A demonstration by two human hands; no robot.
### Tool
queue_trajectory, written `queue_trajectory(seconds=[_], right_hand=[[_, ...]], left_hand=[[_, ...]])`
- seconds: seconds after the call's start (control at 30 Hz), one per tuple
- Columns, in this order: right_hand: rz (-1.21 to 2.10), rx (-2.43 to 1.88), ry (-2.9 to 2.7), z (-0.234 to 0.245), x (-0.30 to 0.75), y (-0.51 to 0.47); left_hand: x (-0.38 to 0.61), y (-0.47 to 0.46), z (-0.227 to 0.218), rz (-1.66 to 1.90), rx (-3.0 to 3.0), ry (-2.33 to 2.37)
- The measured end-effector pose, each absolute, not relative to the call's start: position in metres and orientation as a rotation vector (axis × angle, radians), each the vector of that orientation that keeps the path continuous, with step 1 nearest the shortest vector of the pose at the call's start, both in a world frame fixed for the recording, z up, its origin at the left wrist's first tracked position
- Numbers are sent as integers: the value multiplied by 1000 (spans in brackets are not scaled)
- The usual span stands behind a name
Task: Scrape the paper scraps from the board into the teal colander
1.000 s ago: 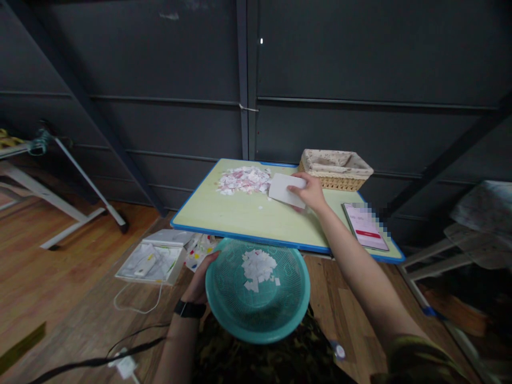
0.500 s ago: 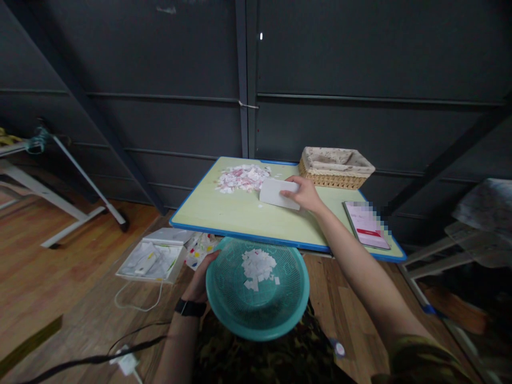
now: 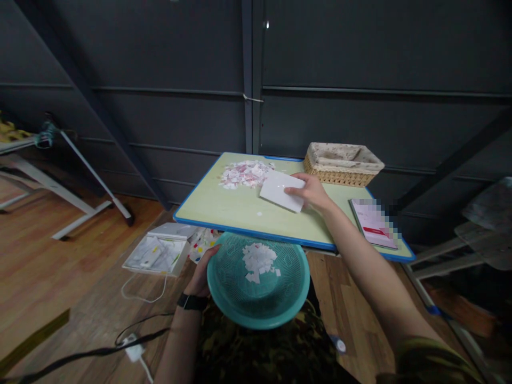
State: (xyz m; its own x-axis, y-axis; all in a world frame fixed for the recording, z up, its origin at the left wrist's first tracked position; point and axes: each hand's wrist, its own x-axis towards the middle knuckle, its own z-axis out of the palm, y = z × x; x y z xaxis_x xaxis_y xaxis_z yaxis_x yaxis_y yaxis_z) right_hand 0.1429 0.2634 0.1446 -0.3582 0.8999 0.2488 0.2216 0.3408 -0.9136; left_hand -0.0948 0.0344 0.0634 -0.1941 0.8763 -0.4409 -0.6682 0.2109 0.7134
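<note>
My left hand (image 3: 202, 269) grips the left rim of a teal mesh bowl (image 3: 258, 280), held just below the near edge of the table (image 3: 224, 208). A small heap of white paper scraps (image 3: 259, 260) lies in the bowl. My right hand (image 3: 314, 192) reaches over the table and holds a white card (image 3: 281, 190) by its right edge, tilted on the tabletop. Just beyond the card's far left corner sits a pile of white and pink paper scraps (image 3: 245, 174).
A wicker basket (image 3: 342, 164) stands at the table's back right and a phone (image 3: 375, 223) lies near its right edge. On the wooden floor to the left lie an open white box (image 3: 158, 252), cables and a plug (image 3: 134, 352). A dark wall stands behind.
My right hand slid the white card left toward the scrap pile, then tipped it flatter. The bowl stays in my left hand at the table's edge.
</note>
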Motion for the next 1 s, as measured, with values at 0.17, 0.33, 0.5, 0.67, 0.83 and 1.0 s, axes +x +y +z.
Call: queue_trajectory(seconds=[0.17,0.33,0.5,0.67,0.83,1.0], right_hand=[[1198,-934,-2016,142,142,261],[1498,-800,-2151,143,135,244],[1631,-741,-2074,142,132,243],[937,-1039,-1624,140,142,272],[413,-1197,-1627,139,157,292],[352,-1226,-1708,140,156,289]], left_hand=[[-95,35,62,1429,258,1061],[-95,35,60,1425,268,1051],[-93,34,61,1423,267,1044],[-91,34,66,1442,232,1053],[-92,37,66,1468,214,1054],[-91,38,66,1458,202,1031]])
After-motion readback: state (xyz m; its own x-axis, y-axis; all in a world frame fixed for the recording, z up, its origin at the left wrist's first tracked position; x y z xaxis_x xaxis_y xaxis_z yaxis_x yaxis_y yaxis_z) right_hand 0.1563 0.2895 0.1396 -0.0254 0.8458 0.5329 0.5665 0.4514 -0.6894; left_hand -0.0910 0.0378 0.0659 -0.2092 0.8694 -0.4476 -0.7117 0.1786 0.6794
